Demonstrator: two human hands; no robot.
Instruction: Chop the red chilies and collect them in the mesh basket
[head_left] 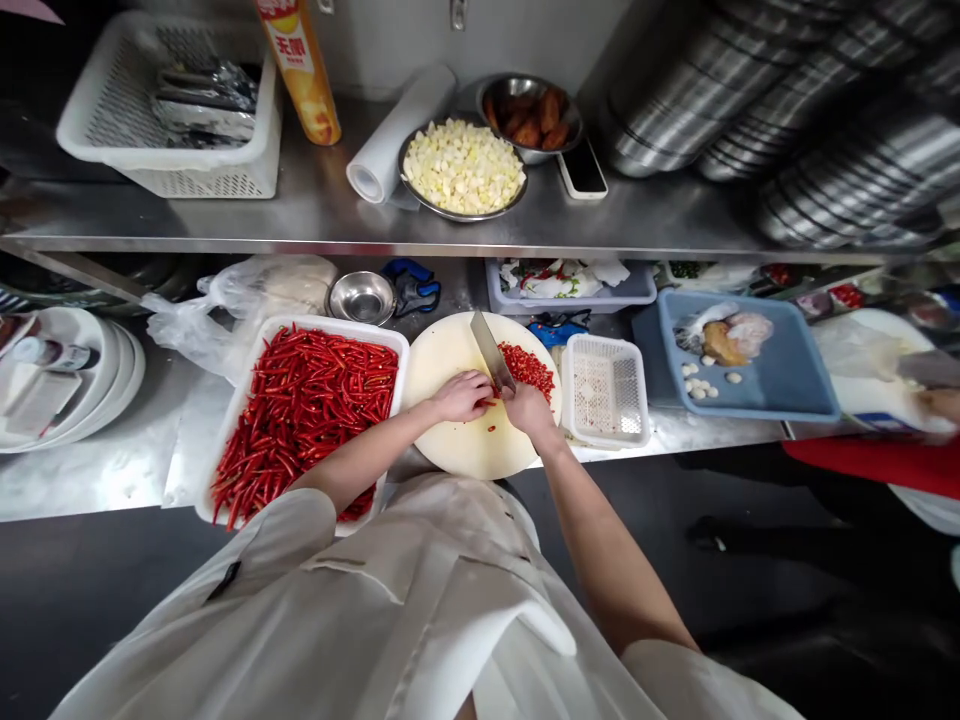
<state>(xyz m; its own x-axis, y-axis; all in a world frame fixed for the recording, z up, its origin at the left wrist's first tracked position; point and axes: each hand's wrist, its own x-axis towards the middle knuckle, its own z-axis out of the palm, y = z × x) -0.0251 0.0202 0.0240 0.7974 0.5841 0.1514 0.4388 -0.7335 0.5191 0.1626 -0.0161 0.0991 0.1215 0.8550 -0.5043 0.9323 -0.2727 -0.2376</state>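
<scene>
On the round cutting board (457, 450), my right hand (527, 408) is wrapped round the handle of a knife (489, 348), whose blade points away from me. Just left of the blade, my left hand (463, 396) presses red chilies to the board with its fingers curled. Chopped red chili (527, 368) is heaped at the right of the knife, and a small piece lies nearer the board's front. Whole red chilies (319, 400) fill a white tray (403, 365) left of the board.
A white basket (606, 390) and a blue bin (757, 370) stand to the right. Behind the board, a metal bowl (362, 298) sits under a steel shelf (300, 225) holding a bowl of chopped pale pieces (463, 167). Another person's red garment (885, 462) shows at far right.
</scene>
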